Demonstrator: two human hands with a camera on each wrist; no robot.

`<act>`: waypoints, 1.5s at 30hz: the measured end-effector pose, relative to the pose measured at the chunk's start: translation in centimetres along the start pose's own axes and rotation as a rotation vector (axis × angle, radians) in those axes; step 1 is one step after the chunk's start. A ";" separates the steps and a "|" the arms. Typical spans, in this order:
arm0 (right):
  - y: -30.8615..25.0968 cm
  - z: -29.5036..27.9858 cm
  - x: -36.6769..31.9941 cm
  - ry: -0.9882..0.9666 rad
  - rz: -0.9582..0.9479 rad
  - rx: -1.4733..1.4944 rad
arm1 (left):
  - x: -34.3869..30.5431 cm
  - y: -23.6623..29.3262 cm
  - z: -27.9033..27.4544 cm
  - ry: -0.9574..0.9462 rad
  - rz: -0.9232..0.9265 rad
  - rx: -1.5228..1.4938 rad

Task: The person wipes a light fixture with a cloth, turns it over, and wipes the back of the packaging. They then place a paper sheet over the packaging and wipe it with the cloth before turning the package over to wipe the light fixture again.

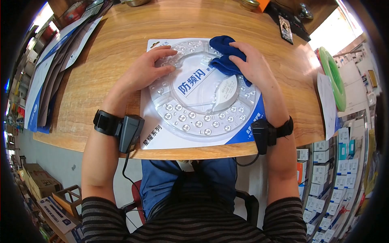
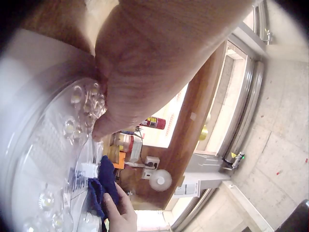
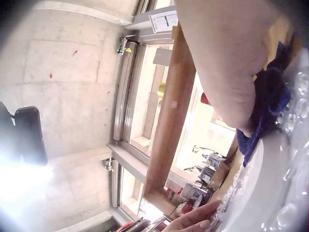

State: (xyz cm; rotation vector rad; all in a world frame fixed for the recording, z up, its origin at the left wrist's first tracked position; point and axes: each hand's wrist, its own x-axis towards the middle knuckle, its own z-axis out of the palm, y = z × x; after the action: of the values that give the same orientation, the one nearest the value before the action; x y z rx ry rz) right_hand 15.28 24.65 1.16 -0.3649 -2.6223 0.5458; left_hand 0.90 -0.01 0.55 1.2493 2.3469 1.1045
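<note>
A ring-shaped LED light panel [image 1: 194, 118] lies under a clear plastic blister on a white and blue printed card [image 1: 162, 139], near the table's front edge. My right hand [image 1: 255, 67] grips a dark blue cloth [image 1: 222, 43] over the panel's upper right part. In the left wrist view the cloth [image 2: 107, 176] bunches under the right fingers [image 2: 112, 208]. My left hand [image 1: 148, 69] rests at the panel's upper left, its fingers and thumb extended over the clear plastic. The right wrist view shows the cloth [image 3: 268, 101] against the plastic, partly hidden by the right hand.
Blue and white printed cards [image 1: 52, 69] are stacked at the table's left. A phone [image 1: 285, 29] lies at the back right. A green ring-shaped roll [image 1: 333, 79] and a white sheet [image 1: 326, 103] stand by the right edge. Shelves of small boxes [image 1: 324, 190] line the right side.
</note>
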 end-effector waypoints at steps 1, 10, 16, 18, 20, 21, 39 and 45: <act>0.0 0.0 0.0 0.002 0.007 -0.015 | 0.0 0.0 0.0 0.000 0.008 -0.010; -1.8 -1.0 -0.4 -0.210 -0.118 0.286 | 0.0 0.2 0.0 -0.007 -0.014 -0.039; -3.3 -1.5 -0.5 -0.335 -0.192 0.456 | 0.1 -0.3 0.2 0.004 0.008 -0.048; -3.6 -1.4 -0.6 -0.331 -0.232 0.508 | 0.2 -0.4 0.2 0.004 0.012 -0.054; -3.9 -1.2 -0.7 -0.297 -0.188 0.520 | 0.1 -0.3 0.0 -0.007 0.014 -0.034; -4.0 -1.3 -0.8 -0.298 -0.189 0.520 | 0.1 -0.3 0.0 -0.006 0.014 -0.034; -0.7 0.1 -0.3 -0.019 -0.215 0.021 | 0.1 0.2 0.0 -0.025 -0.046 0.011; -1.6 -0.6 0.1 0.102 0.047 0.279 | 0.1 0.1 0.2 -0.021 -0.033 0.010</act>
State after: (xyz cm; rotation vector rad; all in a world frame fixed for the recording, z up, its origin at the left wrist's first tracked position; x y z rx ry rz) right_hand 15.21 23.45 2.40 -0.3550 -2.4026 0.8716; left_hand 1.02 0.21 0.55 1.2148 2.3516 1.0655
